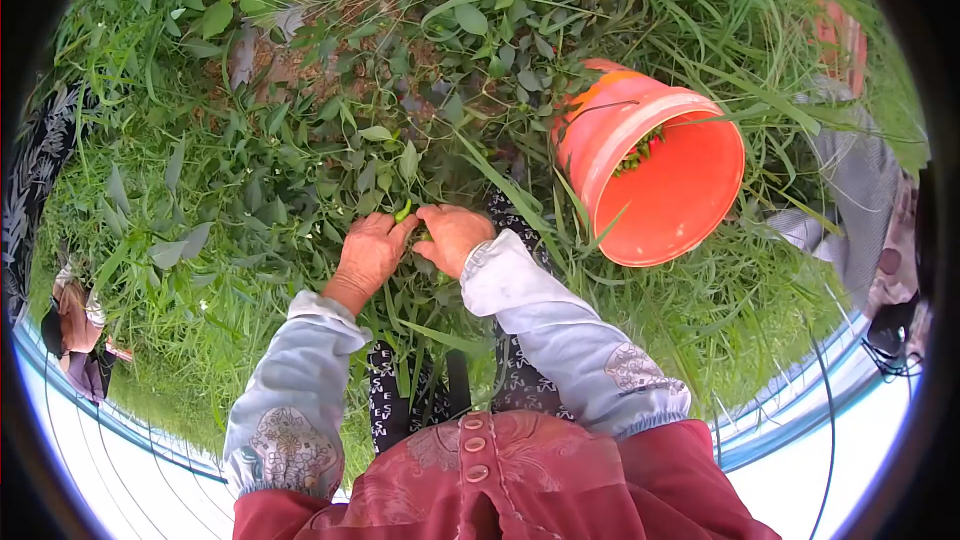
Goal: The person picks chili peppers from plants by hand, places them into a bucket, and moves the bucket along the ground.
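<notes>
My left hand [370, 253] is closed among the leaves, its fingers pressed together. A green chili pepper [403, 210] sticks up from its fingertips. Right beside it, my right hand [456, 238] has its fingers curled in toward the left one. A bit of green shows at those fingertips, too small and covered to name. Around both hands grow the leafy pepper plants [330, 165]. To the right, a red-orange bucket [668, 230] leans over with its mouth toward me. Green and red peppers [640, 152] lie inside it.
Long grass [680, 325] surrounds the bucket and plants. Bare soil [285, 65] shows at the upper left. Other people are at the edges: one in grey clothing [860, 180] on the right, patterned dark cloth [42, 180] on the left. A reddish object [840, 45] stands at the upper right.
</notes>
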`<state>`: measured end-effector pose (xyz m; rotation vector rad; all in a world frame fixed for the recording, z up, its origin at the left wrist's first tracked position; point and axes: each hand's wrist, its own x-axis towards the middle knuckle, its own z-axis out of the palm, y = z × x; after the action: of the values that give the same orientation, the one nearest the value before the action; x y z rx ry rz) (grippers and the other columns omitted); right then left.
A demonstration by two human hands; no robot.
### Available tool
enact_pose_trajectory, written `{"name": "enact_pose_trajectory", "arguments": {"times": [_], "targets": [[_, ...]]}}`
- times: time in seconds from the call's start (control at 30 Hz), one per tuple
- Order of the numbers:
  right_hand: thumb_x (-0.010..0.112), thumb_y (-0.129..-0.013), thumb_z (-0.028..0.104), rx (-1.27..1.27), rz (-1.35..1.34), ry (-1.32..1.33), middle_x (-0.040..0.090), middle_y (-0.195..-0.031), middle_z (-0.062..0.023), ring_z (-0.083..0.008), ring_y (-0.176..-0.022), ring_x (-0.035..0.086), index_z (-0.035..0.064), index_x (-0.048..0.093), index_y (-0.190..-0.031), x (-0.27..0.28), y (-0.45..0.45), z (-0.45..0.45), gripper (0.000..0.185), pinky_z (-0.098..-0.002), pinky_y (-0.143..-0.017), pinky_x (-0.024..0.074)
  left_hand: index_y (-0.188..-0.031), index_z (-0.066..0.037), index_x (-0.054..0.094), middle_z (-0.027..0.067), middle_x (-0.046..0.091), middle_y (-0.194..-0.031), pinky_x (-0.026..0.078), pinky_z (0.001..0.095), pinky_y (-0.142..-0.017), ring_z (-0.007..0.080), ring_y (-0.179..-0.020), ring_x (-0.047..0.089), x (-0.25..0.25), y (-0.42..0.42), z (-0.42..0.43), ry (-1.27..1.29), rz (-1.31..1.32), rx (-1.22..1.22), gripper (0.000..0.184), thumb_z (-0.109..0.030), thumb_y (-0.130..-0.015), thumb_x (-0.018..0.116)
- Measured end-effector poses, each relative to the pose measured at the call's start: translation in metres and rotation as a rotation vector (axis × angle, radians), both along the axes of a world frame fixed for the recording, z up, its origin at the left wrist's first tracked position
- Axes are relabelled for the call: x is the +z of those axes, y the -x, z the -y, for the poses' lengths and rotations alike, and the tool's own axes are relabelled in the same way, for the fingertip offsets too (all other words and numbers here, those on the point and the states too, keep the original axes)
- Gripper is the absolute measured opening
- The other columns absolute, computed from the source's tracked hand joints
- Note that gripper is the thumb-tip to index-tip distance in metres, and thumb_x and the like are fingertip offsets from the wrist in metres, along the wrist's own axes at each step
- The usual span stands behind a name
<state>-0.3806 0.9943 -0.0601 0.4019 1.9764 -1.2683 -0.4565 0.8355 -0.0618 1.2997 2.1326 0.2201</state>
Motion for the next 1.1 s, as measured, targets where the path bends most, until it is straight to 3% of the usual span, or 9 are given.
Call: {"name": "enact_pose_trajectory", "arguments": {"times": [0.23,0.47,0.5,0.77,0.8,0.87,0.9,1.0,1.1], "targets": [[0.061,-0.072,0.025,0.118,-0.11,-0.155,0.058,-0.091,-0.0112,-0.0261,-0.09,0.057,0.0056,0.059,-0.095,0.025,0.0,0.003,0.031,-0.0369,-0.078,0.0455,-0.102,-0.015,0.059,0.0039,0.053,-0.073,0.046,0.0353,-0.066,0.0223,-0.073,0.054,-0.004,0.002,-0.002,0.05,-0.038,-0.087,0.036,-0.017,-0.066,0.061],[0.057,-0.074,0.023,0.062,-0.016,-0.042,0.06,-0.075,-0.0117,-0.0298,-0.072,0.059,0.0074,0.058,-0.084,0.044,-0.009,0.005,0.019,-0.0411,-0.067,0.0471,-0.105,-0.015,0.056,0.0046,0.055,-0.078,0.045,0.036,-0.072,0.022,-0.079,0.054,0.0,-0.005,0.005,0.126,0.07,-0.134,0.033,-0.017,-0.072,0.053],[0.054,-0.074,0.018,0.067,0.015,0.049,0.062,-0.081,-0.0105,-0.0285,-0.079,0.059,0.0077,0.057,-0.086,0.049,-0.008,0.001,0.016,-0.0413,-0.071,0.0462,-0.105,-0.015,0.055,0.0053,0.055,-0.078,0.045,0.0362,-0.072,0.0224,-0.079,0.054,-0.001,-0.006,0.005,0.13,0.073,-0.135,0.033,-0.016,-0.072,0.052],[0.052,-0.077,0.014,-0.347,0.09,0.29,0.058,-0.096,-0.0105,-0.0262,-0.088,0.056,0.0129,0.055,-0.104,0.02,-0.025,-0.023,0.028,-0.0347,-0.079,0.0443,-0.109,-0.013,0.054,0.0053,0.053,-0.081,0.044,0.0347,-0.071,0.0218,-0.079,0.053,0.002,-0.008,0.025,0.062,0.032,-0.196,0.039,-0.012,-0.07,0.051],[0.055,-0.079,0.018,-0.386,-0.059,0.294,0.06,-0.092,-0.0099,-0.0248,-0.086,0.058,0.0111,0.057,-0.1,0.005,-0.026,-0.023,0.023,-0.0338,-0.076,0.0451,-0.11,-0.013,0.054,0.0054,0.053,-0.083,0.044,0.0346,-0.073,0.0217,-0.079,0.053,0.004,-0.012,0.027,0.082,0.052,-0.216,0.039,-0.012,-0.071,0.051],[0.058,-0.08,0.014,-0.45,0.027,0.415,0.061,-0.086,-0.0065,-0.016,-0.076,0.056,0.0089,0.06,-0.097,-0.014,-0.02,-0.032,0.018,-0.0276,-0.072,0.0453,-0.11,-0.013,0.054,0.0056,0.054,-0.086,0.043,0.0346,-0.075,0.0217,-0.081,0.053,0.008,-0.019,0.028,0.103,0.064,-0.214,0.039,-0.012,-0.072,0.05],[0.058,-0.08,0.017,-0.48,0.004,0.416,0.061,-0.084,-0.0088,-0.0185,-0.076,0.057,0.0089,0.059,-0.096,-0.021,-0.014,-0.035,0.018,-0.0291,-0.07,0.0455,-0.11,-0.013,0.054,0.0058,0.055,-0.086,0.043,0.0349,-0.075,0.0217,-0.081,0.053,0.008,-0.023,0.028,0.127,0.084,-0.214,0.039,-0.012,-0.072,0.05],[0.054,-0.08,0.015,-0.436,0.095,0.248,0.06,-0.089,-0.0115,-0.0234,-0.079,0.058,0.0122,0.055,-0.106,-0.026,0.019,-0.053,0.025,-0.0308,-0.071,0.0453,-0.111,-0.012,0.054,0.0069,0.055,-0.088,0.042,0.037,-0.079,0.0222,-0.085,0.053,0.008,-0.04,0.028,0.226,0.147,-0.24,0.037,-0.013,-0.074,0.048],[0.051,-0.08,0.013,-0.385,-0.146,-0.008,0.056,-0.103,-0.0139,-0.0296,-0.094,0.054,0.0143,0.051,-0.113,-0.04,0.047,-0.057,0.032,-0.0359,-0.08,0.0435,-0.112,-0.009,0.052,0.0084,0.056,-0.09,0.041,0.0391,-0.083,0.023,-0.091,0.053,0.004,-0.063,0.026,0.309,0.202,-0.304,0.037,-0.013,-0.076,0.047]]}}
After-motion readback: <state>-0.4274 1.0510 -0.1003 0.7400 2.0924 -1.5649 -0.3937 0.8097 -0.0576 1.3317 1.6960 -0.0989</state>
